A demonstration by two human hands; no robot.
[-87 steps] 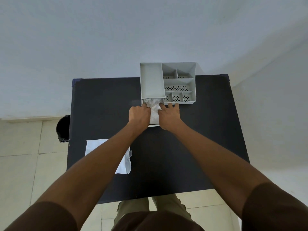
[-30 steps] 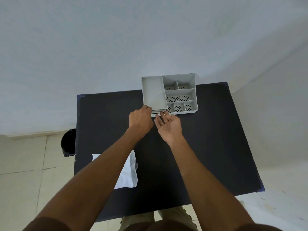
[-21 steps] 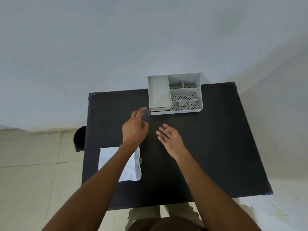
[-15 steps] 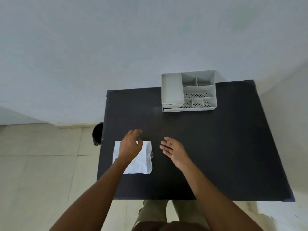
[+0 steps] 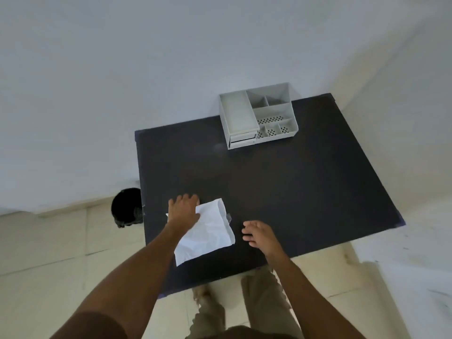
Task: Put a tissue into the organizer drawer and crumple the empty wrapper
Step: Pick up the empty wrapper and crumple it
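Organizer [image 5: 258, 115] sits at the far edge of the dark worktop [image 5: 293, 192], against the wall. Its drawer [image 5: 243, 140] — low on the left front — reads as pushed in, front face about flush with the body. No tissue is visible anywhere on the worktop or in the open top compartments, so my judgement is that the tissue is already inside the shut drawer; the inside itself cannot be seen

What is left: the wrapper. The white wrapper [image 5: 208, 231] lies near the front left of the worktop, well apart from the organizer. It is creased and slightly lifted at its far corner but spread out, not balled — crumpling not yet done

Left hand [image 5: 184, 210]: palm down on the far left part of the wrapper, fingers loosely curled past its far edge onto the worktop. It presses or covers the sheet; whether any of it is actually pinched I cannot tell, since the palm hides the contact. Not a closed fist

Right hand [image 5: 257, 234]: just beside the wrapper's right edge, apart from it, fingers spread and relaxed, palm turned partly inward. Holds nothing, touches nothing that I can see

A dark round bin [image 5: 126, 207] stands on the floor at the worktop's left edge

Likely next step, as a guess: gather the sheet into the left palm and squeeze
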